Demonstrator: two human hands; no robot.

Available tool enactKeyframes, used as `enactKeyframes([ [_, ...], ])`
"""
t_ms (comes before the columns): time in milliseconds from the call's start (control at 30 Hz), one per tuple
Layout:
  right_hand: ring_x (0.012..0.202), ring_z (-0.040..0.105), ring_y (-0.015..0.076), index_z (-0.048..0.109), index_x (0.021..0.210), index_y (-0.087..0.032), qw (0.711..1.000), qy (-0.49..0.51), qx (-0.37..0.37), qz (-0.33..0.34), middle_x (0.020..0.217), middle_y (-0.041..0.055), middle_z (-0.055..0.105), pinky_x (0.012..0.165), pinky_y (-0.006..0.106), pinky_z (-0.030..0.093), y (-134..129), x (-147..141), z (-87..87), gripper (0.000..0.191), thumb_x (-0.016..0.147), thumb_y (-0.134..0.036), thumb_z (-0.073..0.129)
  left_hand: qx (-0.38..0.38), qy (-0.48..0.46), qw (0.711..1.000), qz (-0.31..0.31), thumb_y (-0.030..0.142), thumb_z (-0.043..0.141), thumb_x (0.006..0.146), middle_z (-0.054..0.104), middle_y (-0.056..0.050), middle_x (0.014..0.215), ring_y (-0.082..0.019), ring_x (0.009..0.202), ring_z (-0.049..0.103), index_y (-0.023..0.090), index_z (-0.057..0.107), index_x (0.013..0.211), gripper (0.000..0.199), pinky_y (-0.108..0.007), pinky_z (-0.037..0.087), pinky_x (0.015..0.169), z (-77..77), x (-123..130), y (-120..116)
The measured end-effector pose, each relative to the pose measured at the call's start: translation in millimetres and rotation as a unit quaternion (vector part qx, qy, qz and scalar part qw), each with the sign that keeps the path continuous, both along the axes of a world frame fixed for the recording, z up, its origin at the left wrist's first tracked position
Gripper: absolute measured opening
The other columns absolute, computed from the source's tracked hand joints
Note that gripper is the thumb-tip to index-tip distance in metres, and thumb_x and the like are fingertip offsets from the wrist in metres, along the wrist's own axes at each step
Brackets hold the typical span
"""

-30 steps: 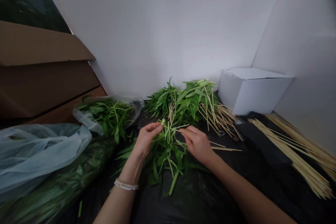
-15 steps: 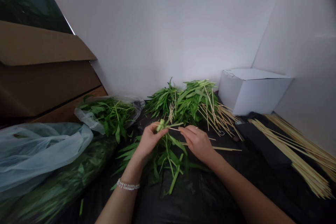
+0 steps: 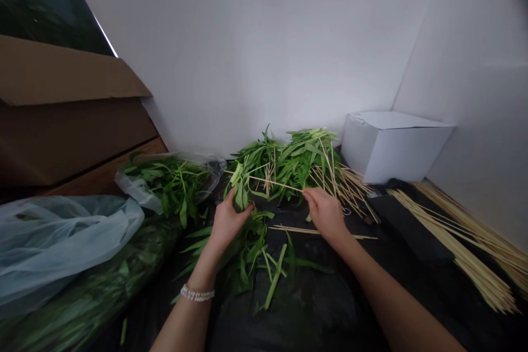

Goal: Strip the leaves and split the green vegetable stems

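Note:
My left hand point(image 3: 229, 220) is closed around a small bunch of leafy green stems point(image 3: 238, 177), its pale folded top standing above the fingers. In my right hand point(image 3: 325, 210), the fingertips pinch the end of a thin bamboo skewer point(image 3: 276, 182). The skewer slants leftward to the bunch and its far tip shows on the other side; whether it pierces the stems or passes behind them I cannot tell. Below my hands lie loose leaves point(image 3: 247, 264) and a cut stem point(image 3: 275, 280) on black plastic sheeting point(image 3: 313, 308). A few skewers point(image 3: 297, 229) rest nearby.
Skewered greens point(image 3: 305, 157) are heaped against the white wall, sticks pointing right. At left are a plastic bag of greens point(image 3: 177, 181), a larger bag point(image 3: 74, 225) and a cardboard box point(image 3: 74, 132). To the right stand a white box point(image 3: 396, 143), a black block point(image 3: 408, 225) and bundled skewers point(image 3: 466, 253).
My left hand has moved slightly left and tipped the bunch more upright. My right hand has shifted right, away from the bunch, and more of the skewer's length now shows.

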State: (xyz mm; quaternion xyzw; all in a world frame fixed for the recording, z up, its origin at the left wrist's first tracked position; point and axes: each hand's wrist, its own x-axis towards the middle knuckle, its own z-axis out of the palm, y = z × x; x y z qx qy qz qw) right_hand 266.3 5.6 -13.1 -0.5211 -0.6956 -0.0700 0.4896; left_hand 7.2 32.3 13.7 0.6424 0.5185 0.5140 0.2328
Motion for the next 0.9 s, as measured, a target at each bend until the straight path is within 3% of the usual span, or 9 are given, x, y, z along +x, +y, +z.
enactKeyframes([
  [100,0.082,0.066,0.0207,0.067,0.094,-0.019,0.999,0.037,-0.001,-0.009,0.089,0.0073,0.071,0.075,0.032,0.050,3.9,5.3,-1.1,0.026,0.094,-0.027,0.042,0.025,0.071,0.997,0.028,0.031,0.078,0.060,0.074,-0.007,0.097,-0.028,0.093,0.067,0.023,0.063,0.119,0.061,-0.037,0.048,0.085,-7.2,-3.4,3.6],
  [200,0.073,0.068,0.0204,0.067,0.092,-0.019,0.993,0.117,-0.028,0.000,0.080,0.0063,0.071,0.070,0.033,0.053,8.2,10.1,-3.4,0.026,0.092,-0.031,0.045,0.034,0.105,0.993,0.041,0.032,0.076,0.063,0.073,-0.008,0.100,-0.027,0.093,0.067,0.025,0.061,0.123,0.063,-0.035,0.048,0.083,-11.8,-5.8,6.6],
  [367,0.067,0.070,0.0218,0.066,0.096,-0.015,0.934,0.340,-0.102,0.032,0.078,0.0090,0.070,0.048,0.028,0.053,15.7,15.7,-6.9,0.035,0.087,-0.045,0.050,0.012,0.131,0.991,-0.001,0.034,0.068,0.071,0.073,-0.003,0.073,-0.021,0.068,0.067,0.022,0.070,0.107,0.038,-0.030,0.048,0.069,-13.1,-4.5,6.5],
  [467,0.065,0.070,0.0208,0.065,0.097,-0.013,0.910,0.398,-0.106,0.038,0.077,0.0091,0.069,0.043,0.024,0.052,18.5,16.6,-6.9,0.041,0.083,-0.050,0.053,0.011,0.107,0.994,-0.015,0.037,0.067,0.072,0.074,-0.005,0.074,-0.022,0.070,0.067,0.023,0.075,0.092,0.026,-0.031,0.049,0.070,-12.2,0.3,4.2],
  [600,0.066,0.071,0.0201,0.065,0.097,-0.014,0.914,0.385,-0.110,0.065,0.076,0.0078,0.070,0.044,0.024,0.053,15.0,7.2,-6.2,0.041,0.083,-0.051,0.054,-0.024,0.024,0.997,-0.073,0.042,0.066,0.074,0.076,-0.008,0.081,-0.026,0.077,0.069,0.020,0.077,0.085,0.027,-0.035,0.051,0.075,-8.7,20.3,1.0],
  [733,0.065,0.071,0.0187,0.066,0.098,-0.017,0.926,0.338,-0.127,0.105,0.076,0.0064,0.071,0.045,0.023,0.053,2.9,-14.5,-5.3,0.033,0.085,-0.045,0.054,-0.044,-0.032,0.990,-0.134,0.040,0.067,0.075,0.076,-0.007,0.086,-0.025,0.084,0.069,0.019,0.077,0.087,0.027,-0.035,0.052,0.080,2.7,57.4,-3.1],
  [900,0.062,0.069,0.0164,0.067,0.096,-0.020,0.949,0.254,-0.114,0.146,0.073,0.0027,0.071,0.049,0.022,0.053,-11.0,-33.0,-0.4,0.022,0.089,-0.034,0.051,-0.101,-0.108,0.972,-0.184,0.040,0.062,0.078,0.074,-0.005,0.083,-0.020,0.075,0.067,0.017,0.074,0.096,0.032,-0.030,0.053,0.069,13.6,98.5,-9.1],
])
